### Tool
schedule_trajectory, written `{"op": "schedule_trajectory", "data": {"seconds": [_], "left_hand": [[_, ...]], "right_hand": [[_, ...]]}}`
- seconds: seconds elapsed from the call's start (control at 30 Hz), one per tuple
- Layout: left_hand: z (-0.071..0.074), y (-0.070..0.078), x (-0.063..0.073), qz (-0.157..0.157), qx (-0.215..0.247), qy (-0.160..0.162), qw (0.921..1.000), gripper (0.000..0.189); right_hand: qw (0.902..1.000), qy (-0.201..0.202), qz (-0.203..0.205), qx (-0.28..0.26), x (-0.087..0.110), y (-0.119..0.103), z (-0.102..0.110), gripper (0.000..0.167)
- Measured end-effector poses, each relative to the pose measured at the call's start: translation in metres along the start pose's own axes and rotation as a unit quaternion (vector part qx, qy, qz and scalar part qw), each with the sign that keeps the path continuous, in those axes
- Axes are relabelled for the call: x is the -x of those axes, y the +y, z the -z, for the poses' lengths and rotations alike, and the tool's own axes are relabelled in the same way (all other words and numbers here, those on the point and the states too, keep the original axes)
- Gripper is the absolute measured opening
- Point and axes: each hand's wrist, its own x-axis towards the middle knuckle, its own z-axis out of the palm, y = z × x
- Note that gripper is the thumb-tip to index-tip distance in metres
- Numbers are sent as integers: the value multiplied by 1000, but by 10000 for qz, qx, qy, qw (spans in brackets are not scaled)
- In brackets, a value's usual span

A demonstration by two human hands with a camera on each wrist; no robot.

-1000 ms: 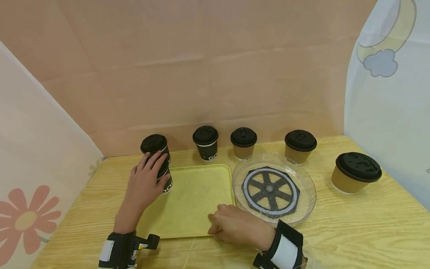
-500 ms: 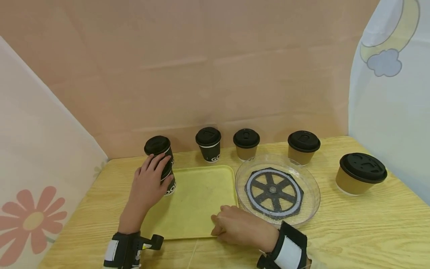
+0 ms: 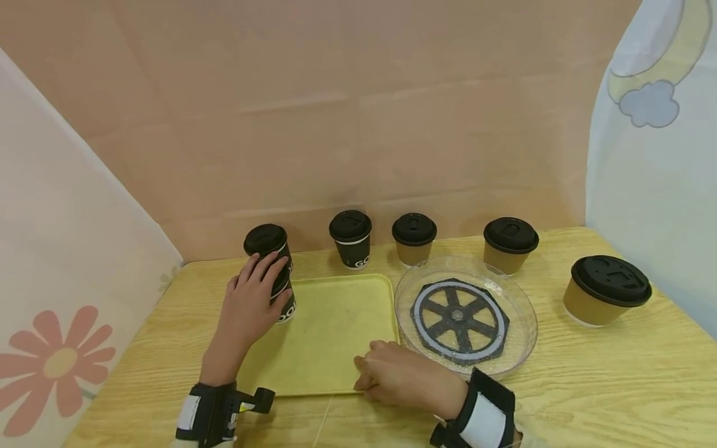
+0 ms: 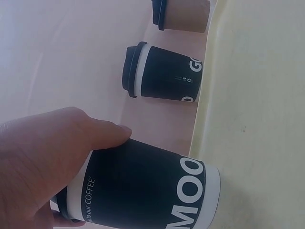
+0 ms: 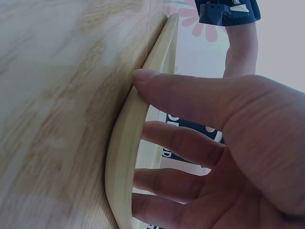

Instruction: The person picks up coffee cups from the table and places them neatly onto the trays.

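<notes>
My left hand [image 3: 252,302] grips a black lidded paper coffee cup [image 4: 143,186] with white lettering, thumb on one side near the lid. In the head view this cup overlaps the back left corner of the yellow tray [image 3: 319,336], and the hand hides most of it. Directly behind it stands another black lidded cup [image 3: 266,239]. My right hand [image 3: 400,379] pinches the tray's front right corner. In the right wrist view, the thumb lies against the outer side of the tray rim [image 5: 121,148] and the fingers reach over the inside.
Along the back stand a black cup [image 3: 354,246] and two brown lidded cups, one in the middle [image 3: 413,249] and one farther right [image 3: 506,255]. A wide brown lidded bowl [image 3: 588,305] sits at the right. A clear round dish [image 3: 523,348] with a dark wheel-like pattern is right beside the tray.
The whole scene has drifted slightly right in the head view. Both hands keep their hold, and the cup and tray stay in about the same place relative to each other.
</notes>
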Motion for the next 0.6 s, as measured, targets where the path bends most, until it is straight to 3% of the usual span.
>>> {"op": "schedule_trajectory", "data": {"seconds": [0.37,0.6], "left_hand": [[-2,-1,-1,8,-48,116,9999,59],[-1,1,-1,4,-55,63,10000,59]], "right_hand": [[9991,142,354,185,-1,3,0,15],[9994,68,294,165,0,2,0,14]]}}
